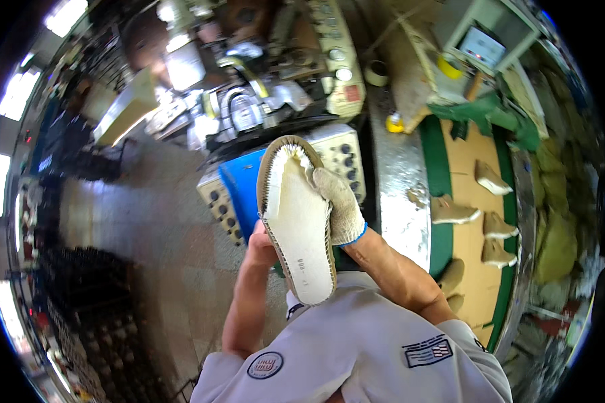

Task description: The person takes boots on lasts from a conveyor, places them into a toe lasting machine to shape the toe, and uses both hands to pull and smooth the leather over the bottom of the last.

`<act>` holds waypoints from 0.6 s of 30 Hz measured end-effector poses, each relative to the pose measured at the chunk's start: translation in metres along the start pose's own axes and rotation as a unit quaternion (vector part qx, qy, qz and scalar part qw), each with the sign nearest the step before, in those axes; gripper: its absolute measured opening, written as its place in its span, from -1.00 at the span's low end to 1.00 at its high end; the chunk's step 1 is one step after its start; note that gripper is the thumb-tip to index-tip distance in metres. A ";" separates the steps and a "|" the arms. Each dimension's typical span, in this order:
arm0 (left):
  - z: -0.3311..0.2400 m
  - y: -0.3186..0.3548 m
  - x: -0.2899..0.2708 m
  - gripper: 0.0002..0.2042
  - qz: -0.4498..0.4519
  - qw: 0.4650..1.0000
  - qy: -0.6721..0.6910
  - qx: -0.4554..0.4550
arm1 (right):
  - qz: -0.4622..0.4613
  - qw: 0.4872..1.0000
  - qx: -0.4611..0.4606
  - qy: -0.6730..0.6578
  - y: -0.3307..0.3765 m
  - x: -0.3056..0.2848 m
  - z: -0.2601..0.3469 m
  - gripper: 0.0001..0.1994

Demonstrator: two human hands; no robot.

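Workshop clutter fills the background: machinery with knobs ahead of me, a concrete floor to my left, a belt carrying shoes to my right.

My right hand, in a knit glove, is closed around the shoe, fingers wrapped over its right edge near the toe half, thumb hidden behind. My left hand is bare and grips the left edge lower down, fingers tucked behind the sole so I see mostly the knuckles. Both hands are closed on it; neither is spread.

The shoe sits between the two hands, sole up and facing me, toe pointing away, heel nearest my chest. The pale sole with its woven rim is fully exposed, so this looks like a check of the bottom and edge.

To do this well, I judge I should keep the grips on the rim only, leave the flat of the sole uncovered, and tilt it slowly so light rakes along the stitching.

Just beyond the fingertips lies a blue panel and a control box. Farther right, well apart from the glove, the belt holds more tan shoes.
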State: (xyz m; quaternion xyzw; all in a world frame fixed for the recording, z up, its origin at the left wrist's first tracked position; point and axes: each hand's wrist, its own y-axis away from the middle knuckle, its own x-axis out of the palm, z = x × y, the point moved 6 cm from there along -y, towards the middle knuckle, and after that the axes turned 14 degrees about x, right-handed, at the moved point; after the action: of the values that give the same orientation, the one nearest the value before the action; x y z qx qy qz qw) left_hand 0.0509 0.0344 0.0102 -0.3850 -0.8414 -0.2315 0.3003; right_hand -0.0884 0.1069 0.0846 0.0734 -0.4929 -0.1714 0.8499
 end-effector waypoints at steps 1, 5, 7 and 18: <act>-0.005 -0.009 -0.009 -0.46 -0.012 0.985 -0.172 -0.008 | -0.026 0.999 -0.024 0.037 0.013 -0.009 0.013 -0.41; -0.014 -0.047 0.059 -0.54 0.042 0.949 -0.279 0.138 | -0.110 0.989 -0.084 0.050 0.058 -0.052 0.038 -0.47; 0.004 -0.058 0.103 -0.49 0.101 0.985 -0.115 0.078 | -0.103 0.990 -0.101 0.006 0.072 -0.067 0.039 -0.46; 0.165 -0.059 0.190 -0.48 0.113 0.978 -0.083 -0.155 | -0.225 0.942 -0.213 0.132 0.188 -0.159 0.089 -0.23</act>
State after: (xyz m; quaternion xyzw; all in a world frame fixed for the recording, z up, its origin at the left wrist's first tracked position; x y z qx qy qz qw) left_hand -0.1490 0.1976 0.0130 -0.5377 -0.7682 -0.2910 0.1901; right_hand -0.1967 0.3436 0.0553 0.0211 -0.2990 -0.4478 0.8424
